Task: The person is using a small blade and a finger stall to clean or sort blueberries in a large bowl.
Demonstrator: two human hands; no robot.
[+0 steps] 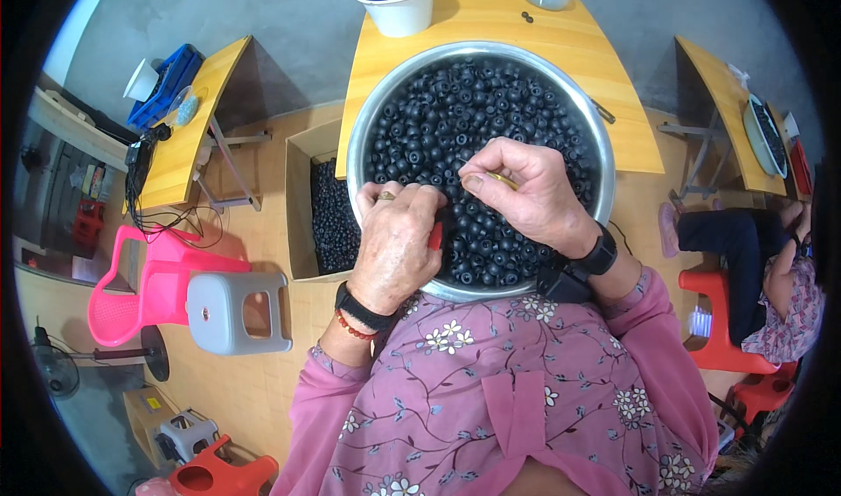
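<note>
The right hand (pixel 530 194) is pinching a thin yellowish tool (pixel 503 180) in a tight grip at the frame's centre; the left hand (pixel 399 242) is curling shut around a small red piece (pixel 435 236) just beside it; both are resting over the small black ring-shaped parts (pixel 491 102) filling a big metal basin (pixel 368 128), which is sitting on the yellow surface (pixel 534 36); a white bucket (pixel 399 10) of the same parts is standing at the top; a cardboard box (pixel 302 207) holding more is sitting left of the basin; a grey stool (pixel 232 312) and pink chair (pixel 131 299) are standing lower left.
</note>
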